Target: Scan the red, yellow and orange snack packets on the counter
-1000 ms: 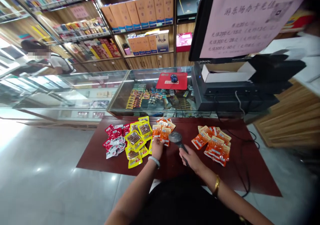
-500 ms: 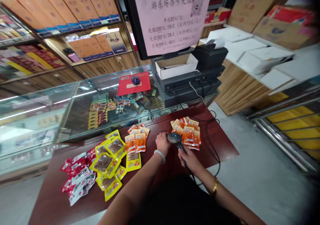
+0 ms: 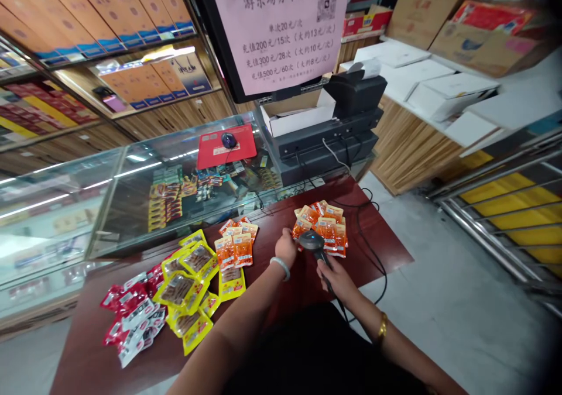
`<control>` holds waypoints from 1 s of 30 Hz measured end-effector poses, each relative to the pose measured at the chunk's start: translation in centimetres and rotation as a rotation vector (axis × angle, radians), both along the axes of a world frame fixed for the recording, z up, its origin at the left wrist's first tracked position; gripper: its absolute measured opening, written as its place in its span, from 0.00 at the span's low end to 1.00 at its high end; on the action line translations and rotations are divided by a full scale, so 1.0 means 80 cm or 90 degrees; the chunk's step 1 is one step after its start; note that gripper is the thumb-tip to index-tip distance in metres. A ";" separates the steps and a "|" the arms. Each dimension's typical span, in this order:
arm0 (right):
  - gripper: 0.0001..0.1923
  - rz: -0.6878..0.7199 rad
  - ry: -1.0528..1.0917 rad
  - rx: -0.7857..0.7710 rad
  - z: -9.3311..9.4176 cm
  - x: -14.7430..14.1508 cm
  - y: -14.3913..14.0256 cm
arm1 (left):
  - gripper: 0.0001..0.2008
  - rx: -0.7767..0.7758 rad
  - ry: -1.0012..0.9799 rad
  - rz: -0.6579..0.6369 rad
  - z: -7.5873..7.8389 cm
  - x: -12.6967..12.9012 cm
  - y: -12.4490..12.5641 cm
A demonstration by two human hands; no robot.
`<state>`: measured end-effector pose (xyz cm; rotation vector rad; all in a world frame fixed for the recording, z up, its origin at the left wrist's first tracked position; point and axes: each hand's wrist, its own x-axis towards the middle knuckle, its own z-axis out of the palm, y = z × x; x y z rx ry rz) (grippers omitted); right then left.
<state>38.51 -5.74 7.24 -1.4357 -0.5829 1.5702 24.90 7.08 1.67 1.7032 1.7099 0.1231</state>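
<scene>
Scanning snacks, the right hand [image 3: 337, 278] grips a black handheld barcode scanner [image 3: 312, 241] while the left hand [image 3: 285, 247] pinches an orange foil packet [image 3: 300, 229] on the dark red desk [image 3: 281, 284], probably bound next for the scanned pile.

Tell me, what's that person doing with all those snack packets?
The person is at a dark red table covered in snack packets. The right hand grips a black barcode scanner, aimed down at the table. The left hand rests at the edge of the orange packets on the right. More orange packets, yellow packets and red packets lie to the left, untouched.
</scene>
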 end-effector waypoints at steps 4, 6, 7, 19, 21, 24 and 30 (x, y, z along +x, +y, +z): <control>0.25 0.035 0.006 0.006 0.001 -0.015 0.009 | 0.15 0.004 -0.142 0.125 -0.006 -0.040 -0.017; 0.24 0.070 0.004 0.015 0.005 -0.027 0.016 | 0.16 0.004 -0.179 0.178 -0.006 -0.061 -0.026; 0.24 0.091 0.002 0.022 0.008 -0.034 0.020 | 0.17 0.006 -0.187 0.199 -0.005 -0.071 -0.030; 0.22 0.324 0.008 0.098 0.028 -0.118 0.046 | 0.14 0.131 -0.183 0.359 0.002 -0.167 -0.077; 0.22 0.346 0.010 0.100 0.027 -0.125 0.047 | 0.14 0.140 -0.176 0.382 0.001 -0.177 -0.082; 0.23 0.364 0.008 0.099 0.027 -0.131 0.048 | 0.15 0.134 -0.186 0.441 0.001 -0.192 -0.084; 0.23 0.331 -0.007 0.100 0.024 -0.119 0.043 | 0.19 0.162 -0.087 0.561 0.018 -0.226 -0.062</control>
